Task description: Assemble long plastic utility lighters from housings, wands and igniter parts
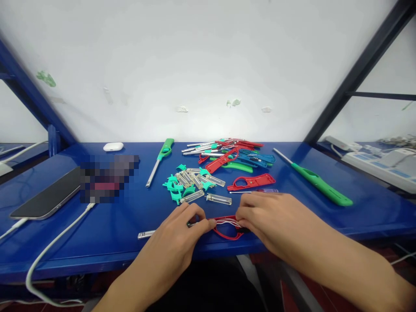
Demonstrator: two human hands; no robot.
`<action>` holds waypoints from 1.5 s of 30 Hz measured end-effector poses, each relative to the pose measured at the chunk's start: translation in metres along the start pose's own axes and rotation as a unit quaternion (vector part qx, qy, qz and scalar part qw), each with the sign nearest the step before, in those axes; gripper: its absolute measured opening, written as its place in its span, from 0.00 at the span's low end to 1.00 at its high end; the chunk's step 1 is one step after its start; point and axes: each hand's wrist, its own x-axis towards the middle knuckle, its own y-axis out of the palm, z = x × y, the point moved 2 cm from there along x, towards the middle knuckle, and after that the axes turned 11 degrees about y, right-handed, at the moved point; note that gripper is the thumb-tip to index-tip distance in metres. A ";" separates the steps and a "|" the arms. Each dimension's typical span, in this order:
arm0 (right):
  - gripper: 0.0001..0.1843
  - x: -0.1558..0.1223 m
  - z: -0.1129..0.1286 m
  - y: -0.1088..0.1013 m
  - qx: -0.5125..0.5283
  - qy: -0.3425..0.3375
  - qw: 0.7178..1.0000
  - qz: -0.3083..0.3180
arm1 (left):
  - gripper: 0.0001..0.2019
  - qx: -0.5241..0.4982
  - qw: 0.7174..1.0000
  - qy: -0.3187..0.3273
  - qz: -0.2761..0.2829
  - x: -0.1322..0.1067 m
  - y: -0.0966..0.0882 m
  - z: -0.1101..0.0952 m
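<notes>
Both hands are working at the near edge of the blue table (107,225), meeting over one red shell (226,235) that is lying flat between them. The left hand (182,236) is curling closed, its fingertips pinching a metal tube (146,234) where it is entering the shell. The right hand (269,221) is pinching the shell's other end, where white wires (227,222) are showing. Shell and tube are forming one long piece whose axis is running left to right along the table edge, with the tube's free end sticking out leftward past the left hand. Each hand is touching its own end, so neither is nearer. Just beyond the right hand, a thin rod (238,192) and a second red shell (251,182) are lying side by side. Near them one clear vial (219,199) is sitting apart from a heap of vials with teal caps (190,182), too tangled to count. Farther back, a pile of red, blue and green parts (232,154) is spreading out, also beyond counting. Two whole green lighters are lying on the table, one left (160,160) and one right (316,184) of the heaps. Off to the left, one phone (48,197) with a white cable (55,247) and one earbud case (113,146) are resting.
</notes>
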 end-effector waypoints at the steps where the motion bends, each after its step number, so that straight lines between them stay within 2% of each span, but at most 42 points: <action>1: 0.10 0.001 0.000 0.001 -0.001 -0.002 1.000 -0.001 | 0.24 0.000 1.000 0.000 -0.001 0.000 0.000 0.000; 8: 0.08 0.008 0.013 -0.015 -0.059 -0.006 0.998 -0.015 | 0.22 -0.006 1.000 -0.005 0.000 0.000 0.000 0.001; 11: 0.12 0.010 0.016 -0.022 -0.085 -0.020 0.996 -0.014 | 0.22 -0.002 1.000 -0.006 0.001 0.000 0.000 0.001; 15: 0.19 0.006 0.012 -0.019 -0.085 -0.032 0.996 -0.015 | 0.22 0.000 1.000 -0.004 0.004 0.000 0.000 0.000; 25: 0.13 -0.004 0.002 -0.013 -0.063 -0.076 0.994 -0.049 | 0.22 0.011 1.000 0.006 -0.013 0.000 0.000 0.000; 30: 0.15 -0.017 -0.006 -0.015 0.033 -0.020 0.998 -0.055 | 0.23 0.009 1.000 0.010 -0.015 0.002 0.000 0.001; 35: 0.09 -0.023 -0.012 -0.008 0.176 0.058 0.982 0.034 | 0.24 0.007 1.000 0.008 -0.015 0.001 -0.001 0.000; 45: 0.13 -0.025 -0.016 0.000 0.218 0.064 0.974 0.009 | 0.25 0.010 1.000 0.007 -0.011 0.000 0.000 0.001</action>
